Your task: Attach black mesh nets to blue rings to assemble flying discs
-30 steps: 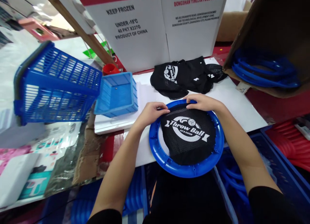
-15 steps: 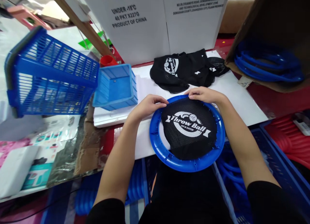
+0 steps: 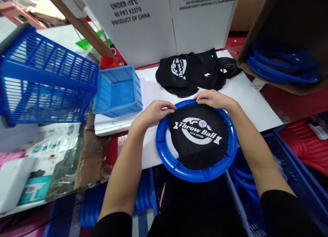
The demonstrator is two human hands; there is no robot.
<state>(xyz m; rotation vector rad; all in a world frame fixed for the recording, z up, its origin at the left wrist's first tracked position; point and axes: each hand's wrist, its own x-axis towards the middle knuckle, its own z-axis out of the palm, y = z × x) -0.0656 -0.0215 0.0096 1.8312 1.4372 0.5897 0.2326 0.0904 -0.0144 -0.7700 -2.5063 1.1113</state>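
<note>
A blue plastic ring [image 3: 169,160] lies on a white board [image 3: 246,103] in front of me, its near part over the table edge. A black mesh net [image 3: 198,134] printed "Throw Ball" is stretched partly across it; a gap shows at the ring's left inside. My left hand [image 3: 153,112] pinches the net's edge at the ring's upper left. My right hand [image 3: 212,98] presses the net's edge at the ring's top, fingers curled. A pile of more black nets [image 3: 191,74] lies just behind.
Blue basket [image 3: 48,83] at the left, a small light-blue tray [image 3: 116,91] beside it, a red cup [image 3: 107,62] behind. White cartons [image 3: 159,21] stand at the back. A brown box at right holds blue rings [image 3: 279,67]. Bins with blue and red rings [image 3: 304,148] sit below.
The hands stay on the net's top edge; my left fingers have shifted slightly along the rim. The view has drifted a little, so everything sits somewhat higher and to the left.
</note>
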